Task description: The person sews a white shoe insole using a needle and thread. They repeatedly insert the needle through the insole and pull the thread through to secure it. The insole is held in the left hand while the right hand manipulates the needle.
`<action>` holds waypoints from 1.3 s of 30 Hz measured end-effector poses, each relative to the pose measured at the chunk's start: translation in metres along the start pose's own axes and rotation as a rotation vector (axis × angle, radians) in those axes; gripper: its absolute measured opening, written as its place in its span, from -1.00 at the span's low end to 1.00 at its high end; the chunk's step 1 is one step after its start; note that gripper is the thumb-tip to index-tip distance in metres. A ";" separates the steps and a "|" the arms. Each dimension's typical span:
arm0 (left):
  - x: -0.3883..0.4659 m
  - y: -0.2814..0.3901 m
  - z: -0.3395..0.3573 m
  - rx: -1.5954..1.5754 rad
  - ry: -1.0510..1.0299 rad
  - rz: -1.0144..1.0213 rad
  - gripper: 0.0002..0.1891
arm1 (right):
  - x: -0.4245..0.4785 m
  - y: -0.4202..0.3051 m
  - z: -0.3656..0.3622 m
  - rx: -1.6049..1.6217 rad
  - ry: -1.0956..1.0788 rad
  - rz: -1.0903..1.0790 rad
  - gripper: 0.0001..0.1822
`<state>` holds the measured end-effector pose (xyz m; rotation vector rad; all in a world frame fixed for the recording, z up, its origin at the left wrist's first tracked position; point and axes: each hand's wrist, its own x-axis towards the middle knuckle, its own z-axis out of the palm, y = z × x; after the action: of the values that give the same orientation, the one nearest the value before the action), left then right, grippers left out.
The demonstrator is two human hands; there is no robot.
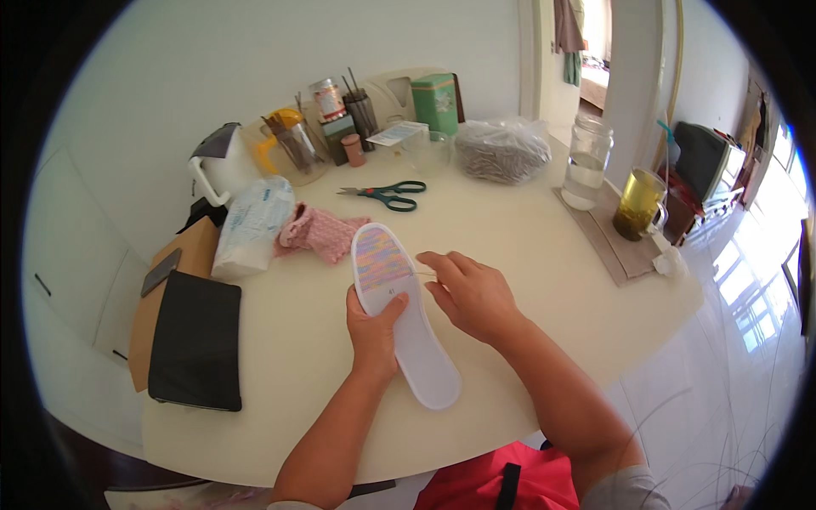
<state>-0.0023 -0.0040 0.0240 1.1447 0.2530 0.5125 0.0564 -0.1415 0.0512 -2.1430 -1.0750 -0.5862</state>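
Observation:
A white shoe insole is held slantwise above the table, its upper end covered with multicoloured pastel stitching and a printed size below that. My left hand grips its left edge, thumb on the face and fingers behind. At the insole's right edge, beside the lowest stitches, my right hand is curled with thumb and index finger near each other. A thin strand or needle runs from the stitching to those fingertips; which of the two it is cannot be told.
Green-handled scissors and a pink knitted cloth lie beyond the insole. A black pouch is at left. At right stand a glass jar and a yellowish glass mug. A bulging plastic bag sits at the back.

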 end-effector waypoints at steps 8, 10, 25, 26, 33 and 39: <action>0.003 0.002 -0.001 -0.080 0.057 -0.041 -0.59 | -0.004 0.000 0.005 -0.024 -0.114 -0.043 -0.57; 0.002 0.002 -0.001 -0.071 0.061 -0.053 -0.59 | -0.004 0.002 0.005 -0.089 -0.126 -0.071 -0.55; 0.006 0.003 -0.026 -0.510 -0.492 -0.397 -0.71 | 0.006 0.022 -0.021 1.057 -0.095 0.491 -0.70; 0.006 0.003 -0.028 -0.518 -0.509 -0.396 -0.70 | 0.007 0.016 -0.021 1.141 -0.134 0.459 -0.70; 0.004 0.005 -0.023 -0.416 -0.549 -0.416 -0.66 | 0.001 0.021 -0.017 1.345 -0.360 0.340 -0.76; -0.003 0.011 -0.015 -0.439 -0.568 -0.420 -0.68 | 0.002 0.017 -0.017 1.450 -0.379 0.386 -0.92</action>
<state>-0.0145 0.0098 0.0281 0.7364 -0.1131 -0.1375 0.0696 -0.1607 0.0579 -1.0517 -0.7773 0.6728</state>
